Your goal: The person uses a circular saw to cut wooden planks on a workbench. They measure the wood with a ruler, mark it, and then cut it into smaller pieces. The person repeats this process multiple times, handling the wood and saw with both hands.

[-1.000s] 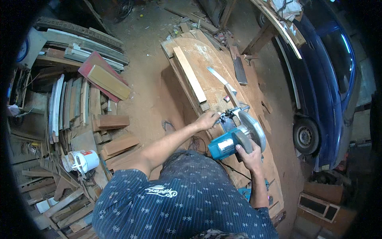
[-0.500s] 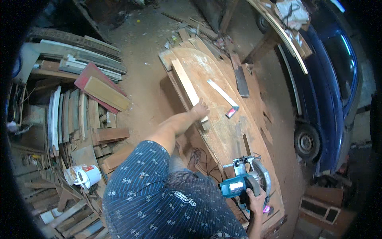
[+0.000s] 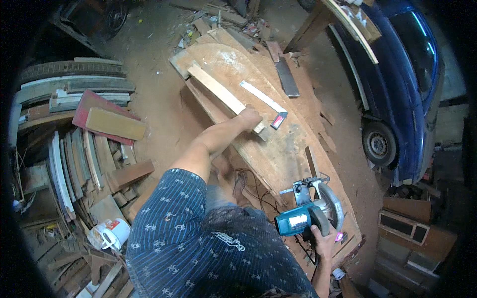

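Observation:
My left hand (image 3: 250,118) is closed on the near end of a pale wooden plank (image 3: 213,85), which lies along the left side of a worn wooden bench (image 3: 278,159). Just right of that hand lies a try square (image 3: 261,95) with a long white blade and a short handle. My right hand (image 3: 323,241) grips the handle of a teal circular saw (image 3: 293,221) with a silver guard, at the bench's near right part. Under the saw's front, a narrow dark strip (image 3: 311,161) lies on the bench.
Stacked boards (image 3: 74,94), timber offcuts and a white bucket (image 3: 114,233) are on the left. A blue car (image 3: 407,99) stands at the right, below a curved wooden strip (image 3: 350,27). Cables (image 3: 261,193) lie beside my feet. Debris lies beyond the bench's far end.
My left hand has left the saw and moved forward onto the pale plank. My right hand has moved the saw toward the bench's near right end. The view has shifted.

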Motion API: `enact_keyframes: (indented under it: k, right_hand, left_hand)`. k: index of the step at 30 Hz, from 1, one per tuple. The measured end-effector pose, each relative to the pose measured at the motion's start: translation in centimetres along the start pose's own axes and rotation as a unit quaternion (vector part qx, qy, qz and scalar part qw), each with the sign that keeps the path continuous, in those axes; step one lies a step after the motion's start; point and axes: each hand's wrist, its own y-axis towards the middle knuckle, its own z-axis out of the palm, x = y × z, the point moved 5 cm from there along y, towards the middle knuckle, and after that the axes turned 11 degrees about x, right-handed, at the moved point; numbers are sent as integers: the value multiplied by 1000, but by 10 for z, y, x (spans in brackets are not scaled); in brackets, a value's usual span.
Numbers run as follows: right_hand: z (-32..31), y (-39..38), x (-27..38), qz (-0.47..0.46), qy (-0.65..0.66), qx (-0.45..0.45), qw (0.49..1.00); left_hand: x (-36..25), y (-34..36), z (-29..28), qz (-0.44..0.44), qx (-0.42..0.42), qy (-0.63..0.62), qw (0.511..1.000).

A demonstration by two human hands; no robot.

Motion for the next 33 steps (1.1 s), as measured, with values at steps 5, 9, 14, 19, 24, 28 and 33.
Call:
enact_keyframes:
  k: [5,9,14,19,24,28,33]
  right_hand:
    - [5,7,21,-12,44,2,999]
    - [3,16,27,-41,-28,26,998]
    - [1,15,20,-36,0,30,999]
    - [-3,25,27,-62,-57,32,996]
    - [-1,53,21,-140,-24,20,990]
    - [-2,75,18,-152,-2,54,987]
    - [18,122,46,-289,-75,95,950]
  left_hand:
    - [-29,13,8,-16,-52,-31,998]
    - [7,14,6,-37,-51,-53,997]
    - [29,-1,3,-55,-19,-36,998]
    - [-15,-25,7,-74,-145,-10,987]
    - [-105,-79,12,1,-123,-386,914]
    - [-155,-100,16,-11,-81,-762,643]
    - [-131,-88,24,-40,-134,-779,612]
